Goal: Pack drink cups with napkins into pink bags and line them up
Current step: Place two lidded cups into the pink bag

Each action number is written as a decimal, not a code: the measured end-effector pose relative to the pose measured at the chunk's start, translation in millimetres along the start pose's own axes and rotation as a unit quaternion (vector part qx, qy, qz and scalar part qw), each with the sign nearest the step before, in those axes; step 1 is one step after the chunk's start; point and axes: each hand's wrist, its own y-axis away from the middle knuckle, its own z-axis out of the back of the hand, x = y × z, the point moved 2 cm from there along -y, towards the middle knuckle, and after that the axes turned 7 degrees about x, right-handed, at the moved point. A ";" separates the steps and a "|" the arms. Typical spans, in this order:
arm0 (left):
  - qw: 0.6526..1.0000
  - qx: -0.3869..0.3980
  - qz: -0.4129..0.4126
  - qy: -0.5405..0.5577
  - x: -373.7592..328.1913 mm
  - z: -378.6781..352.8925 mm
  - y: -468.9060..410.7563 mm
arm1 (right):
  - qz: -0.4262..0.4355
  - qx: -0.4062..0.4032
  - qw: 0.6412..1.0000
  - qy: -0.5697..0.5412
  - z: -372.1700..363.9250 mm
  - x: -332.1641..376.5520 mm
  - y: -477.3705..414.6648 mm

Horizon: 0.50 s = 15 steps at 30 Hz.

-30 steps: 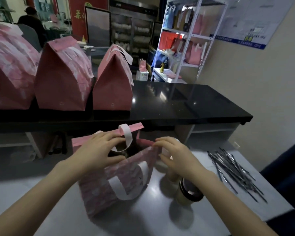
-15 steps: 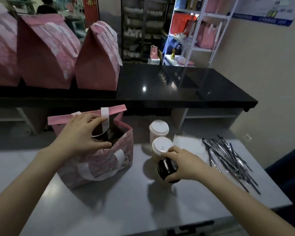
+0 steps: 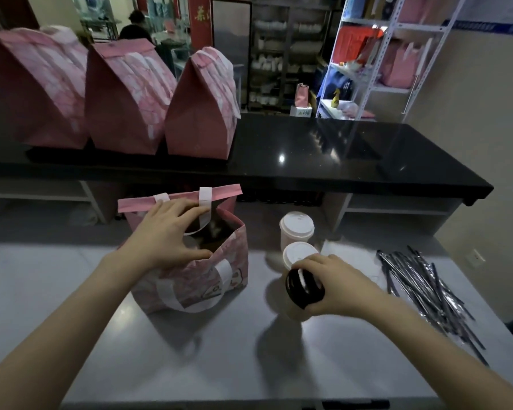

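Hands at work on a grey table (image 3: pixel 219 350), head view: L hand (image 3: pixel 172 235) spans the mouth of an open pink bag (image 3: pixel 196 279) standing at centre, thumb on the near rim, fingers over the far white handle, holding it open. At the bag's 3 o'clock, R hand (image 3: pixel 335 285) is curled round a black-lidded cup (image 3: pixel 304 288), tilted w/ lid toward the camera; can't tell if its base touches the table. Two white-lidded cups (image 3: pixel 296 224) stand upright just beyond, at its 12 o'clock. Wrapped straws (image 3: pixel 421 288) lie piled at 3 o'clock near the table edge. Three closed pink bags (image 3: pixel 125 96) stand in a row, side by side, on a black counter (image 3: pixel 338 161) at 11 o'clock.
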 end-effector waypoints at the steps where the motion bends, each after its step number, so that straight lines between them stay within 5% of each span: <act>1: 1.000 0.010 -0.001 0.000 1.6 0.7 -0.8 | 0.010 -0.009 1.000 -0.007 14.1 5.5 -1.5; 9: 0.994 0.107 -0.018 0.005 12.4 15.9 -9.9 | 0.082 -0.139 0.983 -0.091 145.1 73.9 -21.9; 15: 0.994 0.086 -0.065 0.002 26.4 22.4 -13.1 | 0.131 -0.157 0.973 -0.104 173.3 128.7 -60.2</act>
